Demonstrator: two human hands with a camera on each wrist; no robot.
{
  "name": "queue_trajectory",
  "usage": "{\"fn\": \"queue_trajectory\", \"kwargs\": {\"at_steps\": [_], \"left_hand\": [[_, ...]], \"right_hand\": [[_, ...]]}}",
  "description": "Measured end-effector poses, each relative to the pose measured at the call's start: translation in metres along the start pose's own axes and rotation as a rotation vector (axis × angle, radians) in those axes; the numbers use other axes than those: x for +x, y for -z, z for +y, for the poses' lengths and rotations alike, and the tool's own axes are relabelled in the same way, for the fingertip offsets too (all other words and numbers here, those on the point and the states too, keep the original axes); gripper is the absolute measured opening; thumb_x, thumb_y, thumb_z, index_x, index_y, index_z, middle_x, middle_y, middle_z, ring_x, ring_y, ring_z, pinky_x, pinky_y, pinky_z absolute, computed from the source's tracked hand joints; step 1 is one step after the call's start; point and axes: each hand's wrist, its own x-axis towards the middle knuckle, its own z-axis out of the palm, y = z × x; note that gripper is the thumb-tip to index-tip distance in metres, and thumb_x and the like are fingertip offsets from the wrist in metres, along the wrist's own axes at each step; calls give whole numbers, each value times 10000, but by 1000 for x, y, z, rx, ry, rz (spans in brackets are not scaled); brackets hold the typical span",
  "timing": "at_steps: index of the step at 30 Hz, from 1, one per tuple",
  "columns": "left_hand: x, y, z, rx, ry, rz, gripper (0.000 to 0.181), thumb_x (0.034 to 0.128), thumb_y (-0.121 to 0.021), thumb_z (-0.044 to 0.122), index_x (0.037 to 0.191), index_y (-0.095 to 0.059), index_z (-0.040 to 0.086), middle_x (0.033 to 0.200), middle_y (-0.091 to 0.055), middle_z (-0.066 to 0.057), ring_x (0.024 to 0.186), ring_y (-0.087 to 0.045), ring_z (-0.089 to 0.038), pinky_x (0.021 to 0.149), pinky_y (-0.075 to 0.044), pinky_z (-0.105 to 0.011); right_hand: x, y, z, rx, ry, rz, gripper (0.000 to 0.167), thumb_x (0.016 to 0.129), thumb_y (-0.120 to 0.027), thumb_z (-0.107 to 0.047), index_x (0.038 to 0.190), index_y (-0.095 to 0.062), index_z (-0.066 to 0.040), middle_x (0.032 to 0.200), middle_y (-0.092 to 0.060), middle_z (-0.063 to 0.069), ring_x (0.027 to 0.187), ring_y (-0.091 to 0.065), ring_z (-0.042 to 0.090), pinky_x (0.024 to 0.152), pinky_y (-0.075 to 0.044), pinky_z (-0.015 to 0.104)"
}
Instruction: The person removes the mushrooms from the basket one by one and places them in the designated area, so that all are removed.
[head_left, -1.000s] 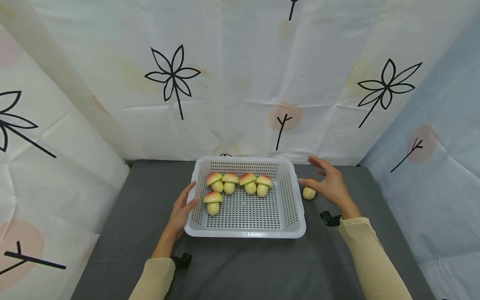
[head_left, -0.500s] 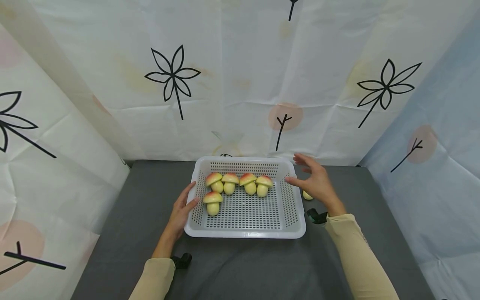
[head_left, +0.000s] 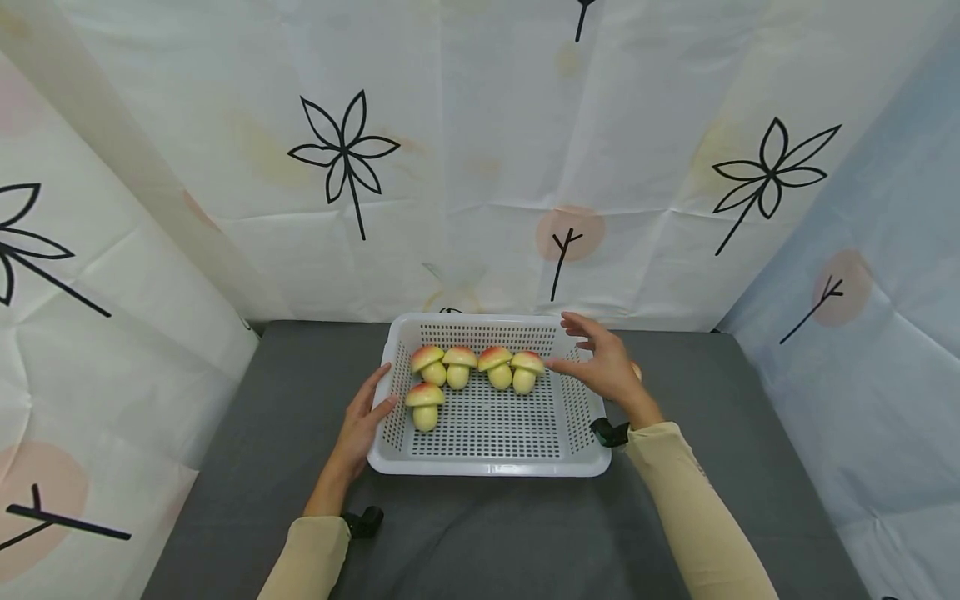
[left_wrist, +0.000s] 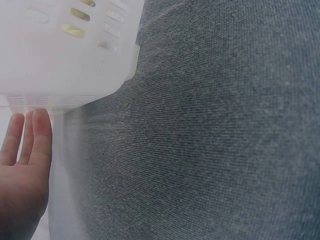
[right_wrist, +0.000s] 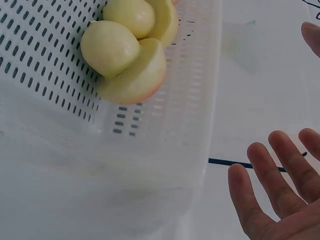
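Observation:
A white perforated basket [head_left: 491, 468] holds several toy mushrooms with red-yellow caps: a back row, including the rightmost [head_left: 526, 372], and one at front left [head_left: 425, 407]. My left hand [head_left: 358, 425] touches the basket's left side, thumb at the rim; the left wrist view shows that hand [left_wrist: 25, 172] with straight fingers against the basket [left_wrist: 65, 60]. Over the basket's right side, my right hand [head_left: 607, 367] has fingers spread and holds nothing. In the right wrist view that hand [right_wrist: 282, 200] is beside the basket [right_wrist: 145, 160], apart from the mushrooms [right_wrist: 111, 49].
Another mushroom [head_left: 637, 371] lies right of the basket, mostly hidden behind my right hand. The basket stands on a dark grey cloth-covered table [head_left: 480, 542]. White patterned fabric [head_left: 465, 167] rises behind the table and at both sides.
My right hand has moved left, from above the mushroom on the table to over the basket's right side. The left hand and the basket have stayed in place.

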Motion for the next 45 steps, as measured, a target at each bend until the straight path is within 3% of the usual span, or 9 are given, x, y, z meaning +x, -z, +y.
{"fn": "queue_trajectory", "kwargs": {"at_steps": [22,29,39,45], "left_hand": [[0,1,-1,-27,-8,-23,618,1068,-550,207,1621,-274,227,1670,-209,-45,1428,-366,-353,1002,-438,-575],[0,1,-1,-24,-7,-16,620,1065,-555,194,1620,-279,221,1666,-221,-59,1434,-358,-352,1008,-427,-591],[1,1,-2,-20,1,-11,624,1063,-559,186,1619,-279,221,1656,-249,-84,1405,-398,-371,987,-455,-566],[1,1,-1,-14,-2,-5,627,1060,-565,193,1619,-281,221,1658,-246,-79,1412,-390,-362,993,-450,-564]], "right_hand": [[12,-30,8,1,-61,-112,859,831,-867,-268,1536,-422,-59,1475,-492,210,1307,-502,403,1050,-415,568],[14,-37,10,-4,-143,-136,887,827,-863,-328,1554,-405,-107,1530,-443,169,1335,-471,433,1015,-436,587],[17,-47,17,-29,-148,-185,863,852,-847,-275,1553,-392,-59,1549,-412,187,1365,-431,419,1010,-437,587],[21,-52,20,-73,-141,-191,872,823,-873,-251,1536,-416,-45,1531,-439,192,1336,-458,409,1146,-189,649]]}}
